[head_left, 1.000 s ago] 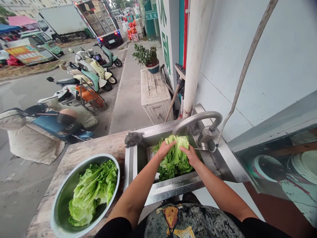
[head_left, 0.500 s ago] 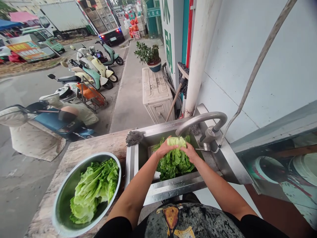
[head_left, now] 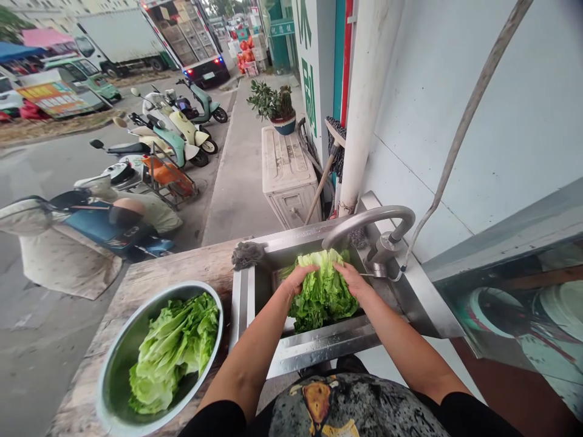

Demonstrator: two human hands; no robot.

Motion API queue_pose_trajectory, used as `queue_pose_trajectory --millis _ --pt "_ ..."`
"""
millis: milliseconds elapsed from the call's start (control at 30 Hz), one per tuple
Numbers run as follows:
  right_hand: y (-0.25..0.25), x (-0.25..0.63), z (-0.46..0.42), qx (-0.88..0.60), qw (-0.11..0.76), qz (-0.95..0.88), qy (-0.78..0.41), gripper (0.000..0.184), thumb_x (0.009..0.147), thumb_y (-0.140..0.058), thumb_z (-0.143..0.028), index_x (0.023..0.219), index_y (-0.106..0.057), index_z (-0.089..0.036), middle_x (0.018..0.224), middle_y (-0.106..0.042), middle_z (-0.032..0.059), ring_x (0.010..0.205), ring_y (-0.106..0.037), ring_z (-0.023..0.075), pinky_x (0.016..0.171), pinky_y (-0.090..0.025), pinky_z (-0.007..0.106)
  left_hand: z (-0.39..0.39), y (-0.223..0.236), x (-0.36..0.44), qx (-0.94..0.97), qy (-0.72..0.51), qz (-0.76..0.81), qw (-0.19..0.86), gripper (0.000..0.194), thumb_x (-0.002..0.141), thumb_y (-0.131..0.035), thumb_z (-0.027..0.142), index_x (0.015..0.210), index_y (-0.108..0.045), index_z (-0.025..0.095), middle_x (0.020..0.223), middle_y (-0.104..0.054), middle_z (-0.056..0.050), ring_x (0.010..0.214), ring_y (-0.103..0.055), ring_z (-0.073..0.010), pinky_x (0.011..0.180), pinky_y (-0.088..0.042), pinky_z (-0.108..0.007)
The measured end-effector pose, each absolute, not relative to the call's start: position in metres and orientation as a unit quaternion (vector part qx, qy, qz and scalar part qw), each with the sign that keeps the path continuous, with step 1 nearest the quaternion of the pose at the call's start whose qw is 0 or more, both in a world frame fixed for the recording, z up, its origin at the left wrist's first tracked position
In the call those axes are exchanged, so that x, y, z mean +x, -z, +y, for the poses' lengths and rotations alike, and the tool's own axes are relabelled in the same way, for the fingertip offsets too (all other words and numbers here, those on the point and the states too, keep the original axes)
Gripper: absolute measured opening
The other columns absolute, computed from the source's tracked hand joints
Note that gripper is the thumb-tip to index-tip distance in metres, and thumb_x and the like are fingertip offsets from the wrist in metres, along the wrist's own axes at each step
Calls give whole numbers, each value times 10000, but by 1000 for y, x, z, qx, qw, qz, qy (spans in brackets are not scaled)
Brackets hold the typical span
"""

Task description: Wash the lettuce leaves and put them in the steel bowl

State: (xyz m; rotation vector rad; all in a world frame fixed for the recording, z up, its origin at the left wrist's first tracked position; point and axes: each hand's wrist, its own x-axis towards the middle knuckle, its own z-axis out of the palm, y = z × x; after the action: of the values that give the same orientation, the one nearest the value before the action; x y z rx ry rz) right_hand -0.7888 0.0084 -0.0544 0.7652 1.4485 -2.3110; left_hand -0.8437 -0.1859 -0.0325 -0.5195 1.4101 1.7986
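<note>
Between my two hands is a bunch of green lettuce (head_left: 324,285), held beneath the curved faucet (head_left: 368,217) and inside the metal sink (head_left: 273,349). My left hand (head_left: 298,277) grips its left side, thumb laid over the pale stem end. On the other side my right hand (head_left: 350,279) grips it the same way; the fingers under the leaves are hidden. Darker leaves show below the bunch in the basin. To the left, a metal bowl (head_left: 107,370) contains more lettuce (head_left: 175,349) and rests on a wooden table (head_left: 191,264).
A dark rag (head_left: 247,254) lies on the sink's left rear corner, and a steel scourer (head_left: 357,237) sits near the faucet base. Behind the sink are a pale box-shaped unit (head_left: 289,164) with a potted plant (head_left: 285,124), a mop (head_left: 325,176) and a white pipe (head_left: 364,109).
The lettuce has tilted and spread between my hands, so more of its leaf faces show. My hands have shifted slightly lower and farther apart around it.
</note>
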Motion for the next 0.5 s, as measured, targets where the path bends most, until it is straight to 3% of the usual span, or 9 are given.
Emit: queue_pose_trajectory --millis 133,267,400,500 --pt "57 -795 8 271 65 666 692 535 693 -778 -424 1174 -703 -203 1093 -786 93 1093 -727 324 1034 -543 458 -179 40 -842 -234 -701 608 291 579 545 -986 254 1054 -740 132 937 -789 -106 877 -768 -289 918 -624 -452" --pt "57 -797 7 248 127 690 668 338 744 -772 -411 1023 -728 -227 1080 -773 99 1137 -705 364 1031 -528 467 -169 37 -843 -211 -640 714 190 438 590 -872 71 1000 -739 148 946 -782 -62 821 -708 -201 890 -582 -359" --pt "61 -796 -1 295 83 662 684 595 545 -950 -419 1048 -703 -217 1115 -755 118 1158 -697 377 1040 -537 482 -163 27 -846 -181 -649 717 176 421 589 -842 33 978 -746 158 936 -786 -47 826 -704 -192 852 -567 -321" --pt "71 -798 -7 311 63 543 777 565 563 -886 -459 1029 -677 -217 1053 -758 98 1150 -711 341 1050 -557 470 -163 26 -852 -219 -682 658 234 409 577 -920 124 944 -739 146 882 -772 -71 802 -728 -235 832 -602 -378"
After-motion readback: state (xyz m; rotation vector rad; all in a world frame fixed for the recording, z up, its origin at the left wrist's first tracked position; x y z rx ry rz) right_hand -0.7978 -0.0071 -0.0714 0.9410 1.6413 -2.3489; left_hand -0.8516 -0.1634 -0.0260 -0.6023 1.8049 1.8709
